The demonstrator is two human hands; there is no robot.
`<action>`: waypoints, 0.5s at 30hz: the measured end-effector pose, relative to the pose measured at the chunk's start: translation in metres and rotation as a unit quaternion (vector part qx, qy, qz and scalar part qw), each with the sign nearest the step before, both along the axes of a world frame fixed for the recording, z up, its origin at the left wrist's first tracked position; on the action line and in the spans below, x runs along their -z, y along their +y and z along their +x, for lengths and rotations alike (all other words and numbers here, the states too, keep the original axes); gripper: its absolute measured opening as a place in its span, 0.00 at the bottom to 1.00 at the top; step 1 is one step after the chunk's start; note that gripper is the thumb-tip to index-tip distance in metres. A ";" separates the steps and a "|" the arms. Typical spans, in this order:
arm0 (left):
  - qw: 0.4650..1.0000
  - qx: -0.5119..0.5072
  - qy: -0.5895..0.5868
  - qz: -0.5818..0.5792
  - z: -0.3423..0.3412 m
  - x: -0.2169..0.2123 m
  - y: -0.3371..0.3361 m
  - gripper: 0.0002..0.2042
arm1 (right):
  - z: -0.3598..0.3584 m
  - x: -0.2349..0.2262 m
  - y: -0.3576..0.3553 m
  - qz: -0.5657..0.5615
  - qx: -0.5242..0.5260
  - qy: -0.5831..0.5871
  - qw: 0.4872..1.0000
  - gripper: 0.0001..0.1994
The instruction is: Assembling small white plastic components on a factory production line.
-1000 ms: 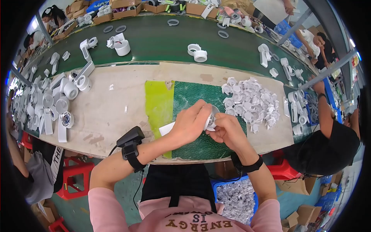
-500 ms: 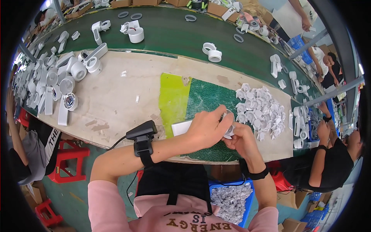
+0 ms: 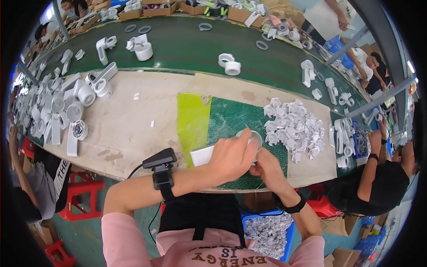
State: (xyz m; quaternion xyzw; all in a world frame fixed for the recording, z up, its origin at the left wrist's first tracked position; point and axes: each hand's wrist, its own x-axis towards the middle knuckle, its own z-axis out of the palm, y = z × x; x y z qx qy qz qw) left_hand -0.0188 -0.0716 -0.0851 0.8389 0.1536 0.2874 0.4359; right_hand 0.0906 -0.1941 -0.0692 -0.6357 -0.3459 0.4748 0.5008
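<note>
Over the dark green mat (image 3: 235,113), my left hand (image 3: 231,153) is closed round a white plastic fan housing. The housing's long handle (image 3: 202,155) sticks out to the left from under my palm. Its round open head (image 3: 257,137) shows above my fingers. My right hand (image 3: 269,169) has its fingers bent against the lower right side of that head, gripping it. Whether a small part sits between the right fingertips is hidden. Just right of the mat, on the table, lies a pile of small white plastic caps (image 3: 296,127).
Left on the table are heaped white fan housings (image 3: 58,102). A green conveyor belt (image 3: 187,49) crosses behind, carrying white parts and grey rings. Below the table edge stands a blue bin (image 3: 289,233) of small white pieces. People sit on both sides, near red stools (image 3: 82,196).
The housing's round head has turned so its open rim shows more. Both hands have shifted slightly left and down in the picture. The view has tilted a little, and belt parts appear further left.
</note>
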 end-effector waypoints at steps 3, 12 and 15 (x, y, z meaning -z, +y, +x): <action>1.000 -0.012 -0.004 -0.011 0.000 -0.002 -0.003 0.10 | -0.010 0.000 0.004 0.017 0.027 -0.025 0.999 0.15; 0.996 0.048 0.048 0.054 0.019 -0.033 0.027 0.11 | 0.023 -0.031 0.018 0.048 -0.042 -0.065 0.996 0.14; 0.977 0.050 -0.076 0.194 0.038 -0.037 0.070 0.15 | 0.064 -0.073 0.019 -0.001 -0.143 -0.178 0.974 0.15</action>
